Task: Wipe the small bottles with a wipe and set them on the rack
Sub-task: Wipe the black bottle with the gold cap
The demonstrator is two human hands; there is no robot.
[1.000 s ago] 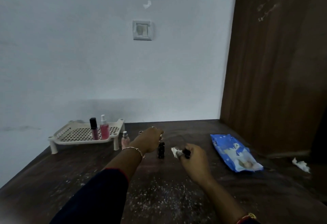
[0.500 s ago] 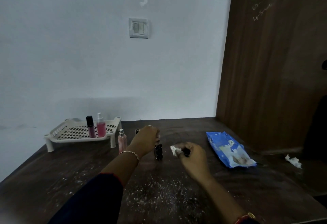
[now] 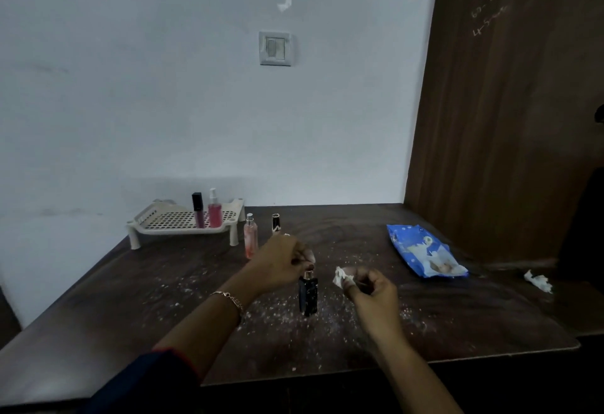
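Dark table [image 3: 130, 299] | left hand [image 3: 277, 260] pinches black bottle [image 3: 308, 296] top | right hand [image 3: 372, 289] beside it grips wipe [image 3: 341, 278]

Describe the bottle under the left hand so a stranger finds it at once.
On the dark table, look between the left hand and the wipe in the right hand. The black bottle stands upright there. Unlike the slim pink bottle by the rack, it is black and boxy.

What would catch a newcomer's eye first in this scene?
First the hands over the dark table: the left hand holds an upright black bottle by its top, and the right hand pinches a crumpled white wipe. Then the white rack at the back left, a pink spray bottle standing on it, and the blue wipes pack to the right.
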